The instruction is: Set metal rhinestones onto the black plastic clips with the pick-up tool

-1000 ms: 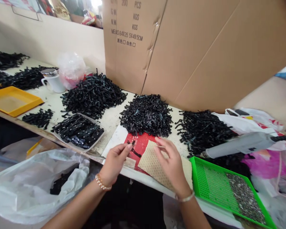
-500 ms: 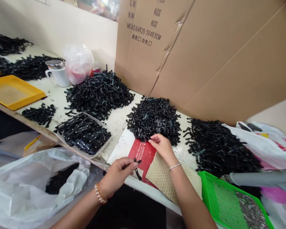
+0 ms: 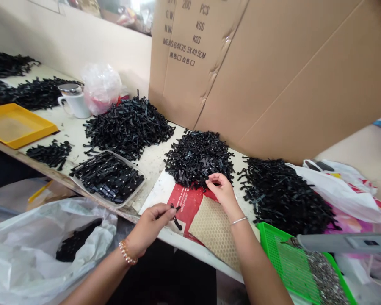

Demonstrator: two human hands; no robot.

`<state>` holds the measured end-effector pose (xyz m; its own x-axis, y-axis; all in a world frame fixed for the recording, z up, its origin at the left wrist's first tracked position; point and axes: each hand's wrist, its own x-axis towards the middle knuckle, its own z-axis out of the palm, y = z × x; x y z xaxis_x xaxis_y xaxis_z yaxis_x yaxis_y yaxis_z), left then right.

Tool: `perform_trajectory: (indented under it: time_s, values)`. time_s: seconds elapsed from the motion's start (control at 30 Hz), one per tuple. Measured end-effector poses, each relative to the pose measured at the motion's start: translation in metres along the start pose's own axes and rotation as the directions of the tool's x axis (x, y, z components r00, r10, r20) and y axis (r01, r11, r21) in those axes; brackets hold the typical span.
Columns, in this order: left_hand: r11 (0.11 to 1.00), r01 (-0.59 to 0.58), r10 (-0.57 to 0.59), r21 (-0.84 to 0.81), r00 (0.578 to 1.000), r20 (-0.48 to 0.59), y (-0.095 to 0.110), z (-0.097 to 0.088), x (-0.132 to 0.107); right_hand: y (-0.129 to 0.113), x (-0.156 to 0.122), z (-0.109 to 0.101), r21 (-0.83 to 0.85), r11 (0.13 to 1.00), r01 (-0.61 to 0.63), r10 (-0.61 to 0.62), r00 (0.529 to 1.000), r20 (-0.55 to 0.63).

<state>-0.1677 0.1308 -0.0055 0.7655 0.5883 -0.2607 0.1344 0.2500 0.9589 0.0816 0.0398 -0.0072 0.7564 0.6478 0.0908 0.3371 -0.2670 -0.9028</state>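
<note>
My left hand (image 3: 152,224) pinches a small black plastic part (image 3: 175,219) above the table's front edge, beside a red card (image 3: 187,203). My right hand (image 3: 221,188) reaches to the near edge of the middle heap of black parts (image 3: 198,156), its fingers curled as if pinching; what they hold is too small to make out. A beige honeycomb mat (image 3: 214,228) lies on the red card under my right forearm.
More heaps of black parts lie at the left (image 3: 127,125) and right (image 3: 282,195). A clear tray of assembled pieces (image 3: 108,178), a yellow tray (image 3: 15,127), a white mug (image 3: 73,101), a green basket of small metal bits (image 3: 305,267), a grey tool (image 3: 346,243) and cardboard sheets (image 3: 273,63) surround them.
My right hand left the honeycomb mat and reached forward to the middle heap. My left hand kept its grip on the black part and lowered slightly.
</note>
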Motion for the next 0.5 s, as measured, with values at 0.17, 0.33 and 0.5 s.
perform_trajectory:
  time_s: [0.17, 0.33, 0.5]
  values:
    - [0.99, -0.038, 0.039, -0.135, 0.999, -0.001, 0.024, 0.004, -0.018, -0.036, -0.045, 0.0, 0.202, 0.976, 0.085, -0.101, 0.993, 0.067]
    - [0.974, -0.044, 0.066, -0.222, 0.994, 0.093, 0.041, 0.022, -0.035, -0.064, -0.105, -0.007, 0.319, 0.939, 0.13, -0.2, 0.96, 0.197]
    - [0.973, 0.038, 0.004, -0.228, 0.983, 0.183, 0.039, 0.048, -0.043, -0.062, -0.124, -0.013, 0.429, 0.9, 0.079, -0.186, 0.959, 0.214]
